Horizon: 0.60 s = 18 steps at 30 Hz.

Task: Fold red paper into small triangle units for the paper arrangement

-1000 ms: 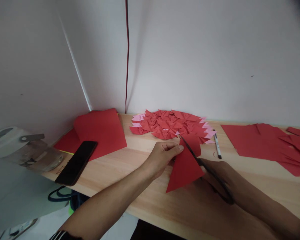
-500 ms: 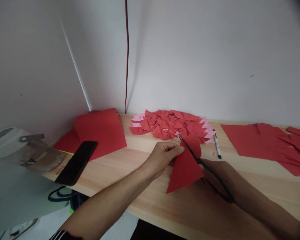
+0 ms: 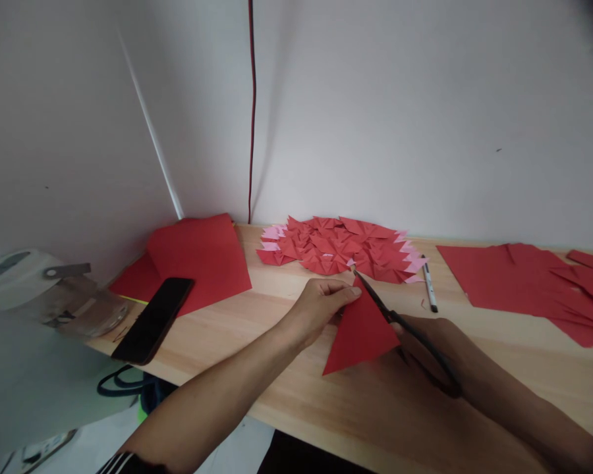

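Note:
My left hand (image 3: 329, 305) pinches a red paper triangle (image 3: 360, 336) near its top corner, thumb on the upper face. Black scissors (image 3: 427, 349) are in my right hand (image 3: 418, 332), whose fingers are partly hidden behind the handles and the paper. The scissor blades lie along the triangle's right edge, their tips close to its top corner and looking nearly closed. Behind the hands, several folded red and pink paper pieces (image 3: 331, 247) are laid out in overlapping rows against the wall.
Red paper sheets (image 3: 202, 257) lie at the left, with a black phone (image 3: 153, 320) over their edge. A clear-bodied jug with a white lid (image 3: 24, 276) stands far left. A marker (image 3: 429, 286) and more red paper (image 3: 499, 276) are on the right of the wooden table (image 3: 271, 309).
The red paper beyond the blades is gone from view, leaving a triangle in my left hand. The scissors have stayed in nearly the same place.

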Each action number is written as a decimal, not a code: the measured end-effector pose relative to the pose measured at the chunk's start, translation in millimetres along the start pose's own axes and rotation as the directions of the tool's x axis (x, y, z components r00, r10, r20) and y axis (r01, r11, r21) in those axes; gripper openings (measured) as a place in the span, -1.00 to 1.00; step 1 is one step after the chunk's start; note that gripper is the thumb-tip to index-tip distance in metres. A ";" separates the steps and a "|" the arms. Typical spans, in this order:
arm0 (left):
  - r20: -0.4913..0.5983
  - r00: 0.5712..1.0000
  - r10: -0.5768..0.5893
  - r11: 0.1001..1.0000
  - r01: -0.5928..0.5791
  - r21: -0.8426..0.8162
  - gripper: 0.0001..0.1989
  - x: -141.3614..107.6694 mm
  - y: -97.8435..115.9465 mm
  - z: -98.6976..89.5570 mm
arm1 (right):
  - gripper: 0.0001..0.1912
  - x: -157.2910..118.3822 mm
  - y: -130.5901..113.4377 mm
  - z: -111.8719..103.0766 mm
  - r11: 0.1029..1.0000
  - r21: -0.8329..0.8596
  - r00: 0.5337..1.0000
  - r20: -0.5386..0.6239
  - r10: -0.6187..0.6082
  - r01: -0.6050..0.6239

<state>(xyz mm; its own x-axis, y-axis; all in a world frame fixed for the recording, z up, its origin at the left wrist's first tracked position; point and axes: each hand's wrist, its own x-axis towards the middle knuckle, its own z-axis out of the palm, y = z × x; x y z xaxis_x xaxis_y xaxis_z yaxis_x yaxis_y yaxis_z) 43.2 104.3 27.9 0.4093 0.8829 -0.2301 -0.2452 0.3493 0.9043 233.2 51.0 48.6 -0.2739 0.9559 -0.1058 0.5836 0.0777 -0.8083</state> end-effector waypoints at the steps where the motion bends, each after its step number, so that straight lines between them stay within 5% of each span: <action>1: -0.018 1.000 0.018 1.000 -0.018 -0.016 -0.68 0.3 1.1 -1.0 | -0.49 1.3 2.4 -1.8 1.000 -0.004 1.000 0.007 0.028 -0.028; 5: -0.121 0.983 0.138 0.981 -0.153 -0.120 -0.71 0.8 9.6 -6.9 | -0.58 7.8 13.2 -10.7 0.967 -0.229 0.986 -0.145 0.077 -0.109; 8: -0.205 0.954 0.217 0.949 -0.256 -0.186 -0.71 0.6 18.2 -11.7 | -0.71 12.1 18.6 -12.1 0.851 -0.506 0.974 -0.224 0.025 -0.138; 14: -0.341 0.890 0.302 0.888 -0.392 -0.239 -0.76 0.9 31.5 -16.3 | -0.73 14.3 12.9 2.6 0.731 -0.679 0.996 -0.090 -0.001 -0.061; 18: -0.333 0.895 0.297 0.889 -0.387 -0.246 -0.76 1.7 32.2 -18.0 | -0.72 15.4 11.3 7.6 0.747 -0.663 0.999 -0.048 0.020 -0.047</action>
<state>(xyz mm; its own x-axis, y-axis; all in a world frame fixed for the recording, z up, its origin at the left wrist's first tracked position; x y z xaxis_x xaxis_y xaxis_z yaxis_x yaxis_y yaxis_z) 20.2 122.7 50.2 0.0005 0.9984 -0.0569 -0.5925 0.0462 0.8042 229.7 64.4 33.4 -0.2251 0.9698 -0.0935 0.9557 0.2011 -0.2150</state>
